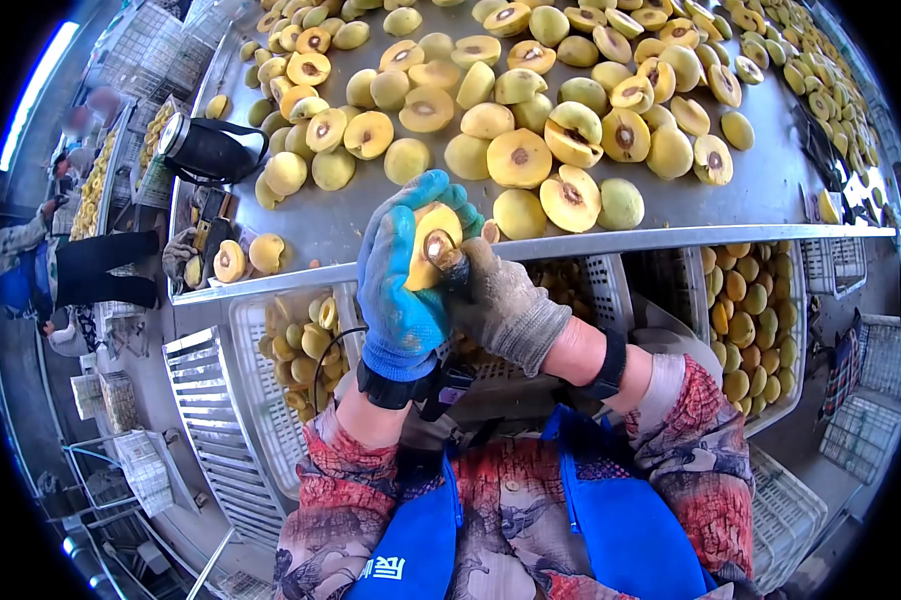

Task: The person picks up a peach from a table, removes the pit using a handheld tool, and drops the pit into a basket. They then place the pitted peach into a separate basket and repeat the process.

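Observation:
My left hand (pixel 402 270), in a blue and grey glove, is closed around a yellow peach half (pixel 432 245) with its cut face turned towards me. A brown pit area shows in the middle of that face. My right hand (pixel 510 305), in a worn grey glove, is closed at the fruit's right side. From its fingers a small dark tool (pixel 456 272) reaches to the pit area; most of it is hidden. Both hands are just in front of the metal table's edge (pixel 610 240). Beyond them, several halved and whole peaches (pixel 520 158) lie on the table.
Below the edge stand white plastic crates of peaches, one at left (pixel 255 345) and one at right (pixel 795 350). A black container with a strap (pixel 210 148) rests on the table's left corner. A person (pixel 30 255) stands at far left. Empty-looking crates (pixel 860 440) stack at right.

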Demonstrator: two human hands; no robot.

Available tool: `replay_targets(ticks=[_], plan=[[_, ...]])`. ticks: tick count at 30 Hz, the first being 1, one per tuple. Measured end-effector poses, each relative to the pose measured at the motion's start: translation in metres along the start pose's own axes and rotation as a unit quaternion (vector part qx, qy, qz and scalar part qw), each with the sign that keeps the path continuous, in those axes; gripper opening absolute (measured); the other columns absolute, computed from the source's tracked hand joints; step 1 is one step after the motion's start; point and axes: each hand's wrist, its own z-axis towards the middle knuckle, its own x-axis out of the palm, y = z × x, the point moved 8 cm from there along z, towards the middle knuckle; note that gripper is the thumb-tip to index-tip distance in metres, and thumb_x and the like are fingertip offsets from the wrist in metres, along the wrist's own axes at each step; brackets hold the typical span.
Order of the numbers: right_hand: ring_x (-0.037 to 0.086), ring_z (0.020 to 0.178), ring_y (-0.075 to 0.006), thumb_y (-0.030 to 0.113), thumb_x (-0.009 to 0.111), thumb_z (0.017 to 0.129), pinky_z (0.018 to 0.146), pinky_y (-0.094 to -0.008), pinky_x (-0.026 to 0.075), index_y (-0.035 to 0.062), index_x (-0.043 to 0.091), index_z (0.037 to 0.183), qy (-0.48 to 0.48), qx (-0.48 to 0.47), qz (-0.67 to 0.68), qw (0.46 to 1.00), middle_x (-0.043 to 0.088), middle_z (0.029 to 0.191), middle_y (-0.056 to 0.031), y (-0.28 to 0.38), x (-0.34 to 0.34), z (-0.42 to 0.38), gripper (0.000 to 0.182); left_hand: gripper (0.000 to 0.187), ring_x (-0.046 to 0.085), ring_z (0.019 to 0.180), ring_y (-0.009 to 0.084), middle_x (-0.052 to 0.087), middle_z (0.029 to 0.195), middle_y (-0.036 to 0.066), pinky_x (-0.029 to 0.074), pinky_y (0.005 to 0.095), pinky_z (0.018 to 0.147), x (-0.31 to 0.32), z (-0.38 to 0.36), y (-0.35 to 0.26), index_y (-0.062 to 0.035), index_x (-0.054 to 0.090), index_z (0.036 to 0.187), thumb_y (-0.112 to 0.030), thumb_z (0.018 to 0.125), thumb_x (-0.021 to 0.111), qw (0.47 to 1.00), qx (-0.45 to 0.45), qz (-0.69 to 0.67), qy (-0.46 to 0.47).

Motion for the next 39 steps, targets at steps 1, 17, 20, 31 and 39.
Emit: replay_targets(ticks=[1,17,20,31,39], plan=[[0.06,0.078,-0.0448,0.018,0.063,0.079,0.065,-0.0507,0.049,0.0022,0.042,0.102,0.004,0.002,0.002,1.0,0.06,0.079,-0.0266,0.002,0.0,-0.002,0.035,0.042,0.059,0.095,0.0249,0.059,0.107,0.017,0.048,0.0368,0.088,0.001,-0.001,-0.002,0.0057,0.048,0.121,-0.027,0.097,0.038,1.0,0.006,0.002,0.0],[0.058,0.086,-0.0434,0.014,0.059,0.079,0.072,-0.0483,0.048,0.0015,0.044,0.101,-0.043,-0.008,-0.056,0.997,0.055,0.095,-0.0273,-0.01,-0.027,0.006,0.029,0.045,0.054,0.11,0.0271,0.051,0.122,0.017,0.045,0.0376,0.094,0.0,0.01,0.011,0.0026,0.041,0.13,-0.022,0.093,0.047,0.988,-0.085,-0.125,0.043],[0.059,0.081,-0.0447,0.023,0.063,0.081,0.067,-0.0503,0.047,0.0039,0.044,0.105,-0.067,-0.029,-0.078,0.994,0.061,0.08,-0.0256,-0.012,-0.027,0.004,0.036,0.047,0.054,0.11,0.0308,0.051,0.122,0.019,0.045,0.0413,0.096,-0.001,0.007,0.007,0.003,0.041,0.13,-0.023,0.092,0.05,0.984,-0.084,-0.144,0.062],[0.06,0.079,-0.0434,0.014,0.058,0.08,0.067,-0.0489,0.049,0.0005,0.043,0.098,-0.026,0.019,-0.089,0.995,0.06,0.077,-0.0266,-0.009,-0.017,0.0,0.027,0.026,0.057,0.104,0.0309,0.058,0.11,0.018,0.046,0.0455,0.093,-0.016,0.005,0.018,0.001,0.054,0.111,-0.016,0.091,0.051,0.985,-0.049,-0.166,-0.025],[0.061,0.08,-0.0417,0.012,0.058,0.08,0.068,-0.0478,0.049,0.0001,0.043,0.098,-0.011,0.015,-0.075,0.997,0.06,0.08,-0.0259,-0.013,-0.009,-0.001,0.027,0.032,0.059,0.098,0.0269,0.06,0.106,0.017,0.048,0.0375,0.088,-0.003,0.003,0.016,0.0041,0.054,0.11,-0.023,0.094,0.048,0.994,-0.051,-0.093,0.004]])
